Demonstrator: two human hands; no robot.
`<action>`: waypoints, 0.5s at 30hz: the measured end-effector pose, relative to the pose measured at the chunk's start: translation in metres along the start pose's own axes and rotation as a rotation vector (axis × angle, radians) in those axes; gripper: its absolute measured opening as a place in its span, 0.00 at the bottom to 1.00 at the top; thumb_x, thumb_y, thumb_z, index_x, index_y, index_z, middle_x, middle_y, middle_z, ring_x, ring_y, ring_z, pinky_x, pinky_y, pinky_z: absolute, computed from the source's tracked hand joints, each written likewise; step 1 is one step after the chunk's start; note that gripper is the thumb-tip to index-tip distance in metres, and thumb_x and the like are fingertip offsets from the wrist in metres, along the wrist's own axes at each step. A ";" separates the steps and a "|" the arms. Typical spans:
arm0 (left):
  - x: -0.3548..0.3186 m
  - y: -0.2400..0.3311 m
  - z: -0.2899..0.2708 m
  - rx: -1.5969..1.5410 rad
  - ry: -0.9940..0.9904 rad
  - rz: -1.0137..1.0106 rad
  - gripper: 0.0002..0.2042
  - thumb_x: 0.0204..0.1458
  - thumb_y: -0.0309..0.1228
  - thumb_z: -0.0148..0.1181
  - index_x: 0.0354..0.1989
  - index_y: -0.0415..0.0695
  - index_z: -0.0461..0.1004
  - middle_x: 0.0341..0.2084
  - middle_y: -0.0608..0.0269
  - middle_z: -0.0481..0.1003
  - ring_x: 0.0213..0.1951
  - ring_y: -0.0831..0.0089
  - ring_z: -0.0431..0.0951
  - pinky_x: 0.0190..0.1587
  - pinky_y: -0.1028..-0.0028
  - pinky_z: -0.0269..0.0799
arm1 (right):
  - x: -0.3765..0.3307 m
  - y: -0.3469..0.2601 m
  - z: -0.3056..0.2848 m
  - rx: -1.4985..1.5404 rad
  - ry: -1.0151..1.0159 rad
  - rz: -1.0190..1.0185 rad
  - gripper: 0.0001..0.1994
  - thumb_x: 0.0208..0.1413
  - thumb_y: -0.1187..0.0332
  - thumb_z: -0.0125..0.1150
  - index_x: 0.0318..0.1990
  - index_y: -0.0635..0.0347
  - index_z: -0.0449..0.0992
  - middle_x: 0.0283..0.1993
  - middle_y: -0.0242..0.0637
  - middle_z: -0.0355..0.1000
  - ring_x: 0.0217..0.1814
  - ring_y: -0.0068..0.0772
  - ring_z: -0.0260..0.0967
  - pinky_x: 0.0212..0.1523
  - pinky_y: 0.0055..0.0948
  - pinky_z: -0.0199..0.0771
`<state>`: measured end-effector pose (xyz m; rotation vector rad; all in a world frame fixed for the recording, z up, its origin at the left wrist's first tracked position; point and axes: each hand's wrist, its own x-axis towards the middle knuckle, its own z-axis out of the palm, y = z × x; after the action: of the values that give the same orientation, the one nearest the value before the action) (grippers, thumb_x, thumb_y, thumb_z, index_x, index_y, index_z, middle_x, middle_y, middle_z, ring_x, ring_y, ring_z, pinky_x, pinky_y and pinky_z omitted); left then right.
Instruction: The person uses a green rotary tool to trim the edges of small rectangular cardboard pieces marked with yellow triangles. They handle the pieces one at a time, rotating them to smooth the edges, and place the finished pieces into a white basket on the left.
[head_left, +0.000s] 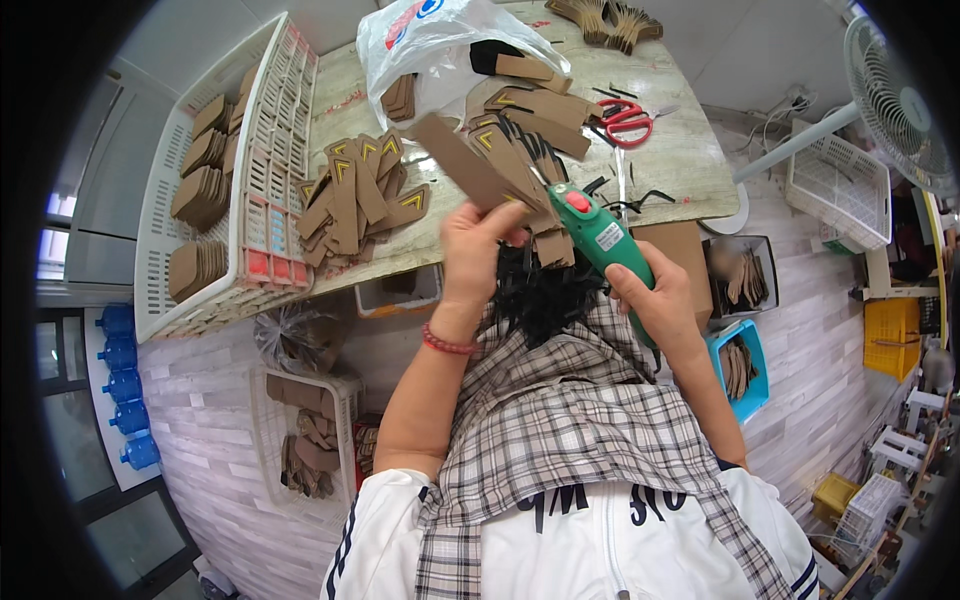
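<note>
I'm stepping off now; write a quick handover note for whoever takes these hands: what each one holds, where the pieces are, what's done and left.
Left hand: grip shut on a fanned bunch of brown cardboard strips.
Right hand: grip shut on the green glue gun, nozzle at the bunch.
Done, apparently: strips with yellow chevrons piled on the table; stacks in the white basket.
Left: strips in hand, more by the plastic bag.
Red scissors lie beyond.

a small craft workshop: the worn surface (680, 170) at the top of the frame is heaped with brown cardboard cut-outs (355, 195), white plastic crates (160, 230) at the upper left hold stacked pieces, red scissors (625, 122) lie at the upper right, and more bins (745, 365) stand on the floor.
</note>
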<state>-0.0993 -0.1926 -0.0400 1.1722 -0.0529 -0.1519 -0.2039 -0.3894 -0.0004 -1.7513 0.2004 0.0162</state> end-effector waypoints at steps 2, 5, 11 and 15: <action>0.019 0.003 -0.024 -0.100 0.125 0.104 0.04 0.51 0.25 0.61 0.33 0.37 0.75 0.28 0.60 0.79 0.23 0.76 0.75 0.27 0.78 0.72 | -0.001 0.005 -0.002 0.025 0.043 0.008 0.17 0.53 0.60 0.64 0.44 0.64 0.74 0.23 0.26 0.67 0.22 0.13 0.62 0.22 0.18 0.63; 0.057 0.014 -0.061 -0.357 0.372 0.034 0.06 0.52 0.25 0.61 0.36 0.38 0.72 0.29 0.59 0.77 0.24 0.74 0.76 0.26 0.79 0.72 | -0.004 0.011 -0.005 0.037 0.067 0.026 0.16 0.54 0.61 0.64 0.44 0.64 0.74 0.23 0.26 0.68 0.21 0.13 0.62 0.21 0.17 0.63; 0.103 -0.045 -0.032 0.383 0.476 -0.150 0.19 0.47 0.34 0.66 0.42 0.36 0.67 0.25 0.61 0.73 0.15 0.76 0.69 0.11 0.78 0.59 | -0.007 0.015 -0.003 0.010 0.077 0.050 0.17 0.54 0.61 0.64 0.44 0.65 0.74 0.24 0.26 0.69 0.21 0.13 0.62 0.21 0.17 0.64; 0.132 -0.055 -0.015 0.908 0.490 -0.096 0.24 0.37 0.40 0.70 0.41 0.40 0.71 0.36 0.52 0.76 0.41 0.54 0.76 0.43 0.60 0.70 | -0.006 0.017 -0.002 0.000 0.077 0.058 0.17 0.54 0.60 0.65 0.44 0.65 0.74 0.23 0.26 0.69 0.20 0.13 0.62 0.21 0.17 0.64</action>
<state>0.0283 -0.2191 -0.1014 2.0900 0.4067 0.0970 -0.2128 -0.3935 -0.0154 -1.7467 0.3074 -0.0090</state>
